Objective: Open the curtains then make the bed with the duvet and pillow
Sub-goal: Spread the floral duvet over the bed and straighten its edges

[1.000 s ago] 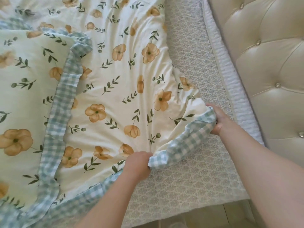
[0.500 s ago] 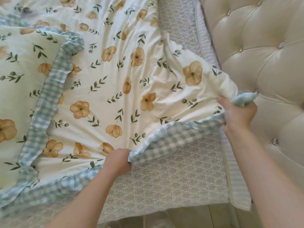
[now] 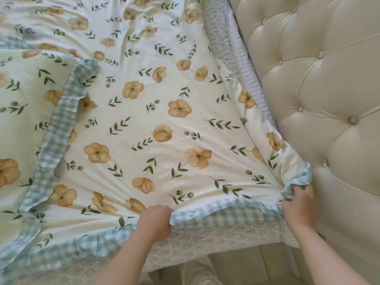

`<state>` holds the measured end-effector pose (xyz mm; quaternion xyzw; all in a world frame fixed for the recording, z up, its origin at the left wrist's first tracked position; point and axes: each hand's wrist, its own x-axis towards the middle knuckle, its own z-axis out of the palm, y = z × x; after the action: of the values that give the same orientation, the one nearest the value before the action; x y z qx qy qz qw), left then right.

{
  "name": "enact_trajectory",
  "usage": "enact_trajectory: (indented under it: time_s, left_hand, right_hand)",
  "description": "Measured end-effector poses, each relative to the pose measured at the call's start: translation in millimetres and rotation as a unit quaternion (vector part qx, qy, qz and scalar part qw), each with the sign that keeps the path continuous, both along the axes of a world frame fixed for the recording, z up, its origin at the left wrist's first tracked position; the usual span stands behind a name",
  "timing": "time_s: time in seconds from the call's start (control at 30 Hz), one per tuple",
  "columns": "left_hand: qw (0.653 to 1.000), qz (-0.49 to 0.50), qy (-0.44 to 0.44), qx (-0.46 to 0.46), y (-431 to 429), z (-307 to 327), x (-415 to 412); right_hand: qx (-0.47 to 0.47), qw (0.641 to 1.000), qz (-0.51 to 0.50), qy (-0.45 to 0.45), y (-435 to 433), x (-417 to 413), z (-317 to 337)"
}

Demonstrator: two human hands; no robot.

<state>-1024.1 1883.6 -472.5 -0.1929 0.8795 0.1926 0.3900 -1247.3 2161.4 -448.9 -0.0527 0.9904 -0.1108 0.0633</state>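
Clutching the checked hem (image 3: pixel 222 214) of the floral duvet (image 3: pixel 164 124), both grips work at the near edge of the bed. The left grip (image 3: pixel 154 220) is clenched on the hem, knuckles up, with a fold of blue-and-white cloth bunched at its right side. The right grip (image 3: pixel 298 204), off to the right of the left one along the same hem, grasps the duvet's corner, fingers curled into the gathered checked cloth. This corner sits against the tufted cream headboard (image 3: pixel 308 89), which rises just beyond and to the right of that grip. Between the two grips the hem runs taut, and creases fan out from each grip across the duvet. Just below both grips a strip of grey patterned mattress cover (image 3: pixel 205 237) lies uncovered. Far to the left of the left grip lies the pillow (image 3: pixel 24 120), in matching floral cloth, its checked frill overlapping the duvet. Beneath the grips, past the bed's edge, pale floor (image 3: pixel 236 264) and a trouser leg (image 3: pixel 195 270) show.
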Motion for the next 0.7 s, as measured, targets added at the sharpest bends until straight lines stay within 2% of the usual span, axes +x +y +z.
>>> enact_trajectory:
  time_s: [0.13, 0.23, 0.3, 0.37, 0.43, 0.5, 0.53, 0.57, 0.63, 0.67, 0.7]
  left_hand:
    - [0.999, 0.023, 0.019, 0.03, 2, -6, 1]
    - [0.998, 0.034, 0.03, 0.051, 2, -21, 1]
    - [0.998, 0.023, 0.031, 0.052, 5, -34, 5]
    - [0.998, 0.013, 0.032, 0.05, 8, -43, 7]
    - [0.998, 0.001, 0.031, 0.046, 11, -50, 9]
    - [0.999, -0.015, 0.027, 0.038, 14, -57, 10]
    - [0.999, -0.022, 0.024, 0.036, 16, -60, 9]
    - [0.999, -0.023, 0.022, 0.036, 17, -63, 10]
    - [0.999, -0.031, 0.024, 0.038, 19, -67, 9]
    - [0.998, -0.036, 0.031, 0.041, 21, -67, 10]
    - [0.997, -0.04, 0.042, 0.049, 24, -67, 9]
  right_hand:
    - [-0.018, 0.997, -0.07, -0.02, -2, -9, -9]
    - [-0.072, 0.982, -0.174, -0.011, -17, -20, -18]
    - [-0.144, 0.948, -0.281, -0.018, -26, -27, -24]
    - [-0.238, 0.887, -0.393, -0.047, -36, -34, -23]
    - [-0.312, 0.841, -0.434, -0.081, -45, -42, -18]
    - [-0.355, 0.821, -0.433, -0.113, -52, -49, -9]
    - [-0.336, 0.837, -0.416, -0.119, -54, -52, -3]
    - [-0.268, 0.878, -0.384, -0.105, -56, -54, 1]
    - [-0.078, 0.953, -0.291, 0.006, -58, -60, 5]
    - [-0.021, 0.971, -0.225, 0.075, -62, -61, 7]
    - [-0.005, 0.981, -0.148, 0.129, -70, -62, 9]
